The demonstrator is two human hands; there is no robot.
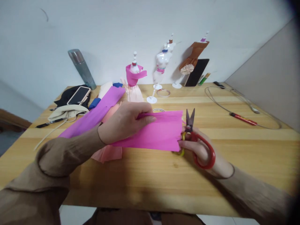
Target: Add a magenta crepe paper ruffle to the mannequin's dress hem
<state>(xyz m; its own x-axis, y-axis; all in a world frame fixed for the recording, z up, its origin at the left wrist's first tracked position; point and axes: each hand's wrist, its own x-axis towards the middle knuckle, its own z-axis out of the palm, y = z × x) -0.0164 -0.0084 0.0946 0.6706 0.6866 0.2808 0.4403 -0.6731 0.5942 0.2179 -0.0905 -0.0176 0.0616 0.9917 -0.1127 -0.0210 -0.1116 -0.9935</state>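
Observation:
My left hand [126, 122] pinches the upper edge of a bright pink sheet of crepe paper [161, 132] between thumb and fingers. The sheet is held up over the table, its short right edge slightly ragged. At its lower right corner my right hand [201, 148] grips the paper between thumb and fingers. Red-handled scissors [211, 157] hang on that same hand, blades pointing up and slightly parted, beside the paper's right edge. Something yellow [182, 152] shows by the right fingertips, partly hidden. Purple crepe paper [96, 109] and peach paper [109, 153] lie beneath my left arm.
Behind the sheet stand a mini mannequin in a pink top [132, 76], a bare white mannequin [161, 59] and one in brown [197, 51]. A bottle [83, 70] and phone [79, 95] are left. A red glue gun [243, 119] with its cord lies right.

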